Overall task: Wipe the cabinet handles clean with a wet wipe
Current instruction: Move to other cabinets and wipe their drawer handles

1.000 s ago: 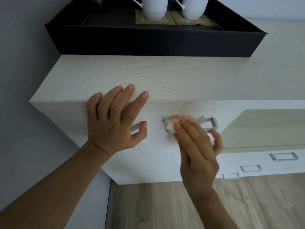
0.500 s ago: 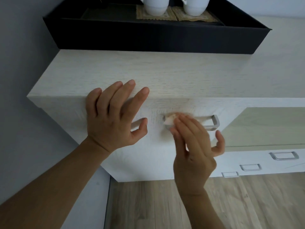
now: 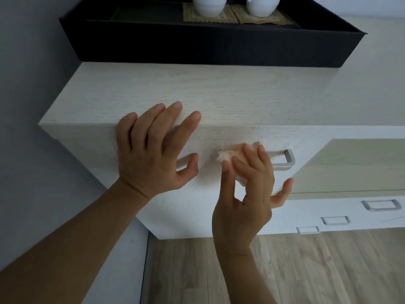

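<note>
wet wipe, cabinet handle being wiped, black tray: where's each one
wet wipe [image 3: 225, 158]: head view, crumpled left end.
cabinet handle [image 3: 288, 160]: head view, right corner.
black tray [image 3: 208, 47]: head view, front wall.

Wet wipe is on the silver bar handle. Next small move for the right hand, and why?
Probably slide the right hand rightward along the silver bar handle. It presses the crumpled pale wet wipe on the handle's left end, while the right corner shows bare. The left hand rests on the pale wood cabinet top.
</note>
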